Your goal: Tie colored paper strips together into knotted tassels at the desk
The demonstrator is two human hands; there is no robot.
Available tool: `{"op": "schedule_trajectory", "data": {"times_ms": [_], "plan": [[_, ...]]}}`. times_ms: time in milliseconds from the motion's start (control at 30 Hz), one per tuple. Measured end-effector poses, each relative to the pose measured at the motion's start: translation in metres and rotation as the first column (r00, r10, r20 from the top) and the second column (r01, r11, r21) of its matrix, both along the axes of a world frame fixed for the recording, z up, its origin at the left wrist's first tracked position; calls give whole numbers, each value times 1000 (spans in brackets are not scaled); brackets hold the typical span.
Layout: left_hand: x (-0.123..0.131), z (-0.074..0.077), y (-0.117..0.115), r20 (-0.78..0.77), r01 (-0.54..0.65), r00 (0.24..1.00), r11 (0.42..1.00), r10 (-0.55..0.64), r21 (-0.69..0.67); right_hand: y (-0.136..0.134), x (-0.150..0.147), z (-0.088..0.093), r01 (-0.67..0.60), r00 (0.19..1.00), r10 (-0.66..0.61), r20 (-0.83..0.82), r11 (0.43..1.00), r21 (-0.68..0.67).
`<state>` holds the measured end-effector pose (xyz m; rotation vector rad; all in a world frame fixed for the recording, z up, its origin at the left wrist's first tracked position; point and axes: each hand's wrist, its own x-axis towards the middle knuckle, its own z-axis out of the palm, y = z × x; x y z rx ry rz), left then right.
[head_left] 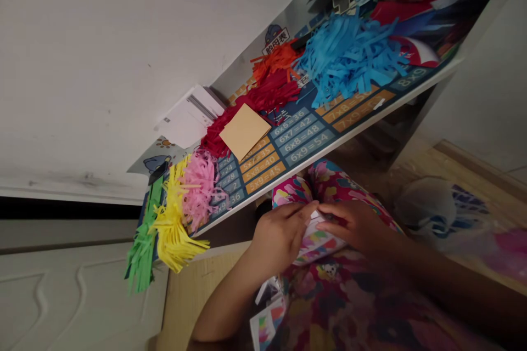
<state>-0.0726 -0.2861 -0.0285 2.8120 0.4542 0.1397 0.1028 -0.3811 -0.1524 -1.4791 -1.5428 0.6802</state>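
Over the lap, my left hand point(280, 233) and my right hand point(348, 224) meet at a white packet printed with bright colours point(317, 242). The fingers of both hands are bent and closed on its upper end, where a small white part shows between the fingertips. My fingers hide much of that end, so its exact shape is unclear. Below my left wrist lies another white piece with coloured print point(267, 322), on or beside the patterned clothing.
A desk with a times-table mat point(304, 134) holds fringed paper bunches: blue point(349, 57), red point(272, 90), orange point(274, 60), pink point(200, 184), yellow point(177, 230) and green point(145, 236). Square tan paper point(245, 130) and white cards point(189, 115) lie there. Plastic bags point(428, 205) rest on the floor, right.
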Motion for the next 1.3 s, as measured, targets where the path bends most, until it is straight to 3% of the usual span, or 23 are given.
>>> {"op": "schedule_trajectory", "data": {"times_ms": [367,767,1067,1300], "plan": [[5,7,2,-13,62,998,996,-63,-71,-8,4,18,-16,998,18,52,999,-28],[-3,6,1,-34,57,998,998,-57,8,-9,0,17,-16,996,13,93,1000,23],[-8,5,-13,160,6,987,999,-14,48,-13,-1,21,-1,999,2,52,1000,-26],[-13,1,-19,225,-1,974,999,-11,50,-17,-3,19,-11,1000,11,8,999,37]]}}
